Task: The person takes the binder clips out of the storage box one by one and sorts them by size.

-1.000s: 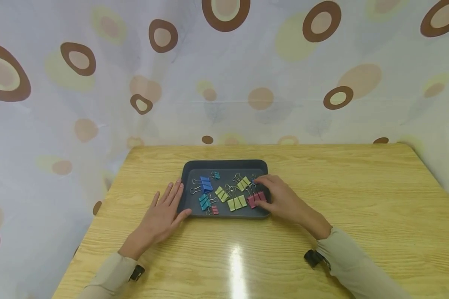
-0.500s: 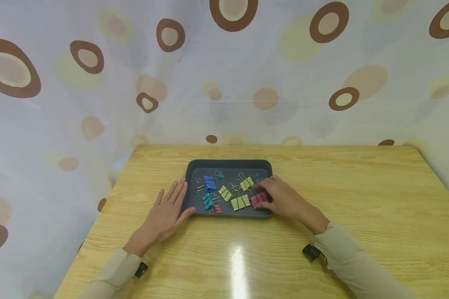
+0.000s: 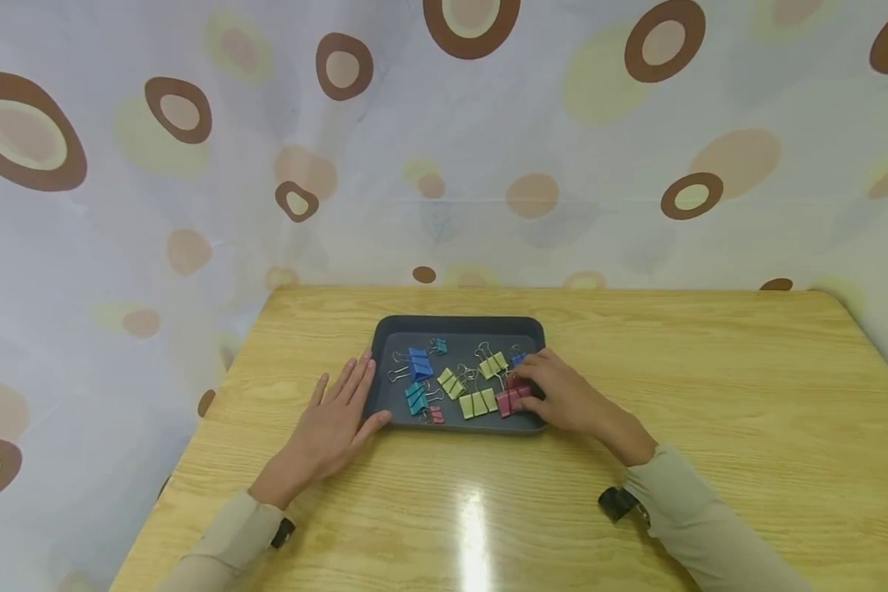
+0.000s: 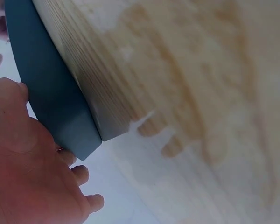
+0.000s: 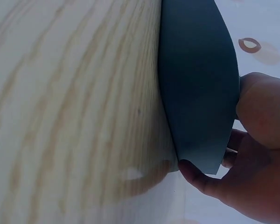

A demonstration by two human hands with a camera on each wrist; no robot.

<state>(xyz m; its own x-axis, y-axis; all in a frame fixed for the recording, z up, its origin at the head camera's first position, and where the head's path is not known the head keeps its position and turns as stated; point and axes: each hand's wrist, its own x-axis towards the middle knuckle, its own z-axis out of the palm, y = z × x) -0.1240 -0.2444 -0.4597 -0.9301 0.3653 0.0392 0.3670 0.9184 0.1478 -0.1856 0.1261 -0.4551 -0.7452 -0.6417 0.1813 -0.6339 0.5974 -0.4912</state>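
From my head feed: left hand point(image 3: 329, 429), fingers straight, rests against the tray point(image 3: 459, 324); right hand point(image 3: 566, 400) fingers grip the dark-pink binder clip point(image 3: 509, 403).

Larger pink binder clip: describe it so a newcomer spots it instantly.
On the wooden table sits a dark tray. In its near right part, at the right hand, is the larger pink binder clip. The yellow clip beside it differs in colour, the small pink clip in size.

The table point(image 3: 710, 386) looks like glossy, grained wood; the tray point(image 3: 462, 349) is smooth and matt, the clips point(image 3: 478, 404) painted metal, the sleeve point(image 3: 699, 506) matt cloth, the backdrop point(image 3: 459, 115) lightly creased fabric.
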